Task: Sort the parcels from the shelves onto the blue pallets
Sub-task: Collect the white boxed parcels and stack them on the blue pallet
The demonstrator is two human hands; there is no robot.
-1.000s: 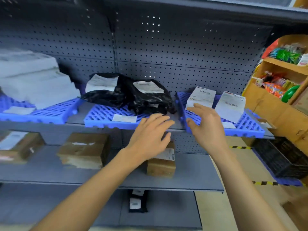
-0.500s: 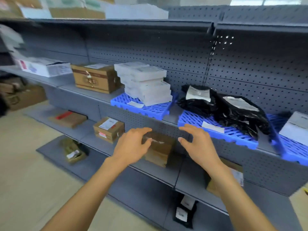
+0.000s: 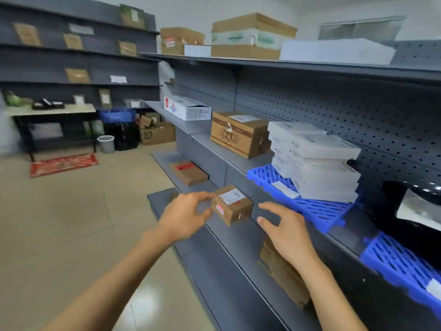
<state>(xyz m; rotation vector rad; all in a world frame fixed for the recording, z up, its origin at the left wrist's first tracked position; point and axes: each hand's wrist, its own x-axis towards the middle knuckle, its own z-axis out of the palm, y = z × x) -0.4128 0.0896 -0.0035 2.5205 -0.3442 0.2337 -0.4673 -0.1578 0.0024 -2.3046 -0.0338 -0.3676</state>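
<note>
Nearest, a brown cardboard parcel (image 3: 284,273) is lying on the lower shelf (image 3: 238,249), partly hidden behind the right forearm. Just beyond it, both hands are closing in on a small cardboard box (image 3: 232,205) with a white label, which is sitting on that same shelf. The left hand (image 3: 183,215) is reaching in from the left with fingers (image 3: 202,195) spread and curled, its fingertips at or very near the box's left face; whether they are touching cannot be told. The right hand (image 3: 286,231) is hovering just right of the box, fingers (image 3: 269,207) wide and holding nothing.

Farther and to the right, a blue pallet (image 3: 317,207) is resting on the middle shelf, carrying a stack of white flat parcels (image 3: 315,161). Behind that, a larger brown carton (image 3: 238,133) and a white printed box (image 3: 187,108) are standing on bare shelf.

The box seems to be the next parcel to be lifted. Likely trouble: with only one hand pressing, it could skid toward the shelf edge and drop to the floor. Lifting it steeply could knock it against the pallet's overhanging front edge just above.
</note>
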